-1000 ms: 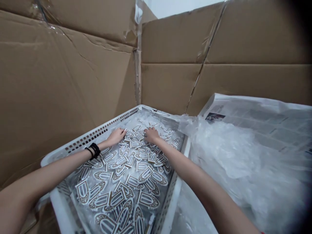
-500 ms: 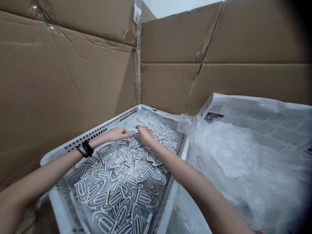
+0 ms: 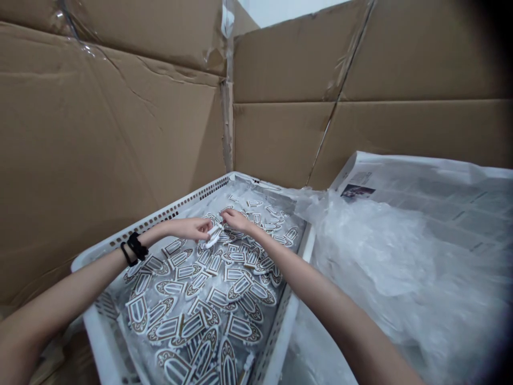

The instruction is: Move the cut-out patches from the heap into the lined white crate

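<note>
Workshop, perhaps: cardboard (image 3: 132, 123), matching pieces (image 3: 239, 287)

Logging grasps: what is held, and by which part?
The left hand pinches a white piece by an edge; whether the right hand grips it too cannot be told.

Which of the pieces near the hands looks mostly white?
The piece held in the left hand: its visible side is white, whereas the other pieces in the basket mostly show brown patterns.

Before me, centre to lower centre of frame: white perforated basket (image 3: 98, 342) | lining it: crumpled clear plastic film (image 3: 216, 202) | on my film: many white-and-brown arched pieces (image 3: 240, 286), scattered at mixed angles, several overlapping towards bottom centre
</note>
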Motion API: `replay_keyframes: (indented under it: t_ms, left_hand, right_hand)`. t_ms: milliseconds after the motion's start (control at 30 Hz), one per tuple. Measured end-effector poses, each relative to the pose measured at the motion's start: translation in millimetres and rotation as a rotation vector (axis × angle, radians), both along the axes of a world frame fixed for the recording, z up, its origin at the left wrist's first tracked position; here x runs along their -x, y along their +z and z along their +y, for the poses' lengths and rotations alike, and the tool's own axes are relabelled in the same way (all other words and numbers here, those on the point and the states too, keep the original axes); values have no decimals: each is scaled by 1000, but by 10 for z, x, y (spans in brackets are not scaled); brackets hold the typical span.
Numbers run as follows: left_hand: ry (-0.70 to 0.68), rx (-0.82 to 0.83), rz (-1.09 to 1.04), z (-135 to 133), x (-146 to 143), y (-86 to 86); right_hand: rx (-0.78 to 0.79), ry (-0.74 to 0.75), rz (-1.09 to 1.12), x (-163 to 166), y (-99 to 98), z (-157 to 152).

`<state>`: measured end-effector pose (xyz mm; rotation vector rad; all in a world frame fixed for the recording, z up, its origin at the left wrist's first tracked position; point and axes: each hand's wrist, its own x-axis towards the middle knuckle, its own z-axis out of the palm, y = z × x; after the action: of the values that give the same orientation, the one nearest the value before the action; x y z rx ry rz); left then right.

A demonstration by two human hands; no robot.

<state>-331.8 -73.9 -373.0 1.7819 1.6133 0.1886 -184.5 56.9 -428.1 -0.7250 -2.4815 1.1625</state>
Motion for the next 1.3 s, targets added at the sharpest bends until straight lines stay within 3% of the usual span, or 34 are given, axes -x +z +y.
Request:
replay_keyframes:
  t_ms: [133, 200, 433, 533, 800, 1067, 1300]
  left_hand:
    - [170, -241, -269, 118, 116, -104]
    - [210, -339, -280, 142, 102, -156]
    - [346, -505, -187, 124, -42, -201]
    - [380, -584, -254, 145, -48, -187]
    - [377, -547, -389, 161, -51, -125]
    - [403, -581, -296, 170, -74, -124]
    - [430, -604, -212, 248, 11, -237]
  right_hand:
    - [507, 148, 196, 84, 55, -121]
    - [619, 194, 298, 86, 66, -169]
    - [712, 156, 426, 30, 169, -256]
    - [790, 114, 458, 37, 225, -269]
    - [821, 72, 476, 25, 272, -287]
    - [838, 58, 491, 14, 284, -279]
    - [971, 46, 605, 33, 290, -315]
